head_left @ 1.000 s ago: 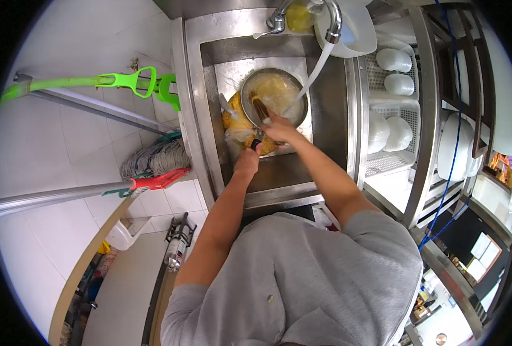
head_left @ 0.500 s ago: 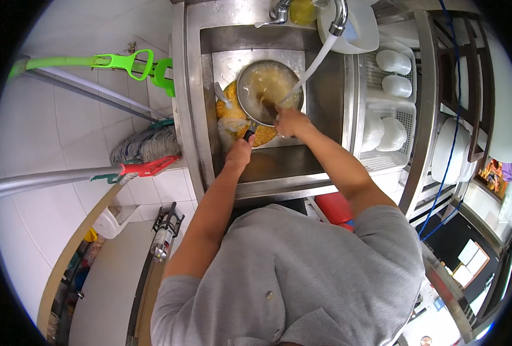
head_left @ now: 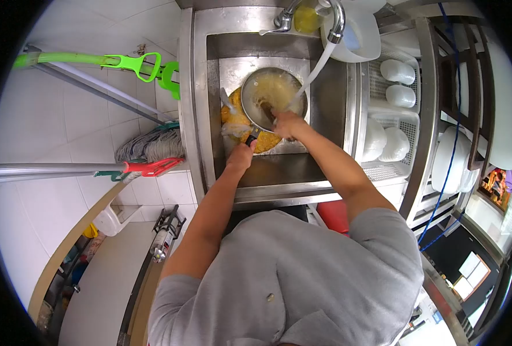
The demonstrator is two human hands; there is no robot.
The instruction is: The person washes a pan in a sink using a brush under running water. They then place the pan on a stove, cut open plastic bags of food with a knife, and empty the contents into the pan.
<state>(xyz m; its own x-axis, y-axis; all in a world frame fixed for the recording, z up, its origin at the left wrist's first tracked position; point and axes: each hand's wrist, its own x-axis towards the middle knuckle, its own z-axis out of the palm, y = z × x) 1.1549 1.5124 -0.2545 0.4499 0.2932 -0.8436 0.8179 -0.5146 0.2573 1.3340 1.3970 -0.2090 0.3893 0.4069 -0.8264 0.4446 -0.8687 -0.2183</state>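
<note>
The left grip (head_left: 241,156) is clasping the handle (head_left: 252,138), which is slanting forward-right to the pan (head_left: 251,109) in the sink (head_left: 329,104); the right grip (head_left: 290,125), nearer the pan's bowl, is holding a brush (head_left: 266,108) inside.

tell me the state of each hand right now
Left hand: closed, holding the black handle of the round silver metal pan.
Right hand: closed, holding a brown tool, partly hidden, reaching into the pan.

Over here, one head-worn camera looks forward and steeply down past the grey shirt (head_left: 290,259), from fairly near, with left hand (head_left: 240,157), right hand (head_left: 289,125) and sink (head_left: 329,115) centred in its wide, round-edged view.
</note>
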